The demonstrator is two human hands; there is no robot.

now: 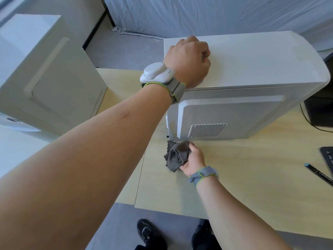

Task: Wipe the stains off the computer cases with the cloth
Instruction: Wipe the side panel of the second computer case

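Note:
A white computer case stands upright on the pale wooden desk. A brownish stain streaks its near side panel at the lower left corner. My left hand rests on the case's top near its left edge, fingers curled into a fist with nothing in them. My right hand grips a crumpled dark grey cloth down on the desk, just below the stained corner. A second white case stands to the left.
A black pen and the corner of a black keyboard lie at the desk's right edge. A dark object with a cable stands behind the case on the right. My shoes show below the desk's front edge.

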